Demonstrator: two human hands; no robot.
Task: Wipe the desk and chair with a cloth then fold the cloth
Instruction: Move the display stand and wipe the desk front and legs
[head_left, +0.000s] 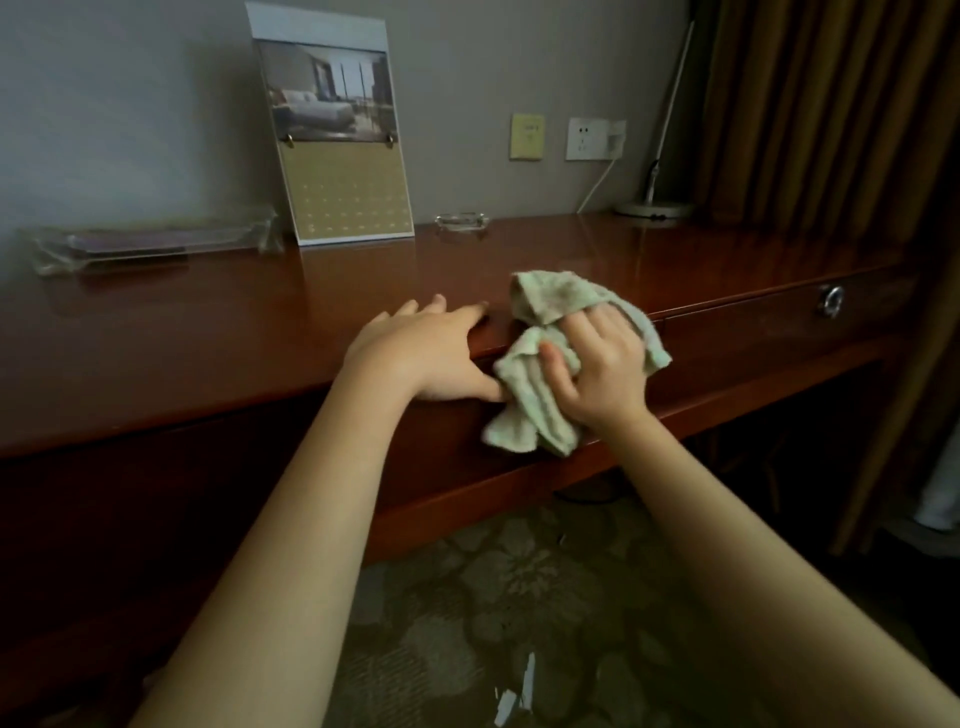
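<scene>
**Now at the front edge: bench wiped with a pale green cloth**

Broadly across the frame, a long glossy wooden bench (208, 332) is seen, its near side mostly bare, with a brown curtain (831, 104) hung past its far right end. Against the wall are stood a tall calendar stand (337, 156), a clear tray (150, 244) to its left and a lamp base (653, 209) at the right. A small glass ashtray (461, 221) is set near the calendar. The cloth (540, 301) is bunched over the bench's front edge, partly on the top and partly hanging down the drawer front. It is grasped by the right hand (602, 369), whose fingers are bent into the folds and pressed against the wood. The left hand (426, 358) is laid flat and released on the top just beside it, thumb down over the edge, holding nothing. The step is judged best done with the cloth spread flatter, so more fabric is kept against the edge, and drawn in long strokes. Open room is offered to both sides; the ring pull (831, 301) on the right drawer would have to be worked round. No chair is in view.
</scene>
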